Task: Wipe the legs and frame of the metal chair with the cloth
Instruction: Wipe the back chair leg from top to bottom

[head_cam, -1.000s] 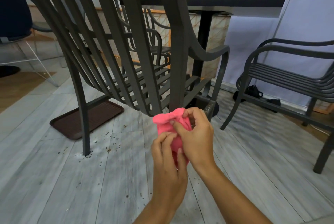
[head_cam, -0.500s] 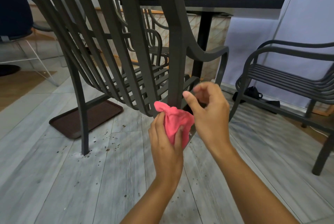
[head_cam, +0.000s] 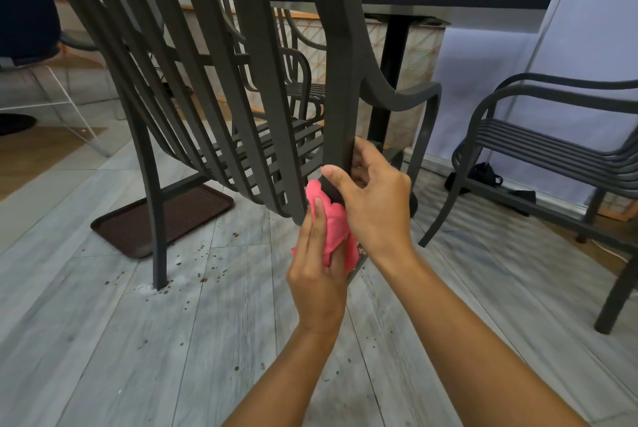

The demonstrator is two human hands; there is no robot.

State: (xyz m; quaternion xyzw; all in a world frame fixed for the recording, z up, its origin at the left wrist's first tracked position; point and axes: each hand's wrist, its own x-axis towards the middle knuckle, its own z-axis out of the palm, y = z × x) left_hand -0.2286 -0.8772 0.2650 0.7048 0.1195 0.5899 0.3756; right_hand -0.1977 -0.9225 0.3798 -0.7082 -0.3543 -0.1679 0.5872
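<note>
A dark grey slatted metal chair [head_cam: 262, 81] fills the upper left and middle of the view, seen from behind. Its rear right leg [head_cam: 340, 95] runs down the centre. My right hand [head_cam: 376, 209] grips this leg low down, thumb across the near face and fingers curled round the far side. Just below and to the left, my left hand [head_cam: 317, 274] holds a bunched pink cloth [head_cam: 331, 219] against the leg. The leg's lower end is hidden behind the hands and cloth.
A second grey metal chair [head_cam: 552, 147] stands at the right. A dark table [head_cam: 414, 0] on a post stands behind the chair. A brown tray [head_cam: 138, 226] lies on the grey plank floor [head_cam: 103, 340], which has dark crumbs scattered near the chair's left leg [head_cam: 157, 219].
My right hand let go of the cloth, rose and took hold of the chair leg. My left hand kept the cloth and brought it up against the leg.
</note>
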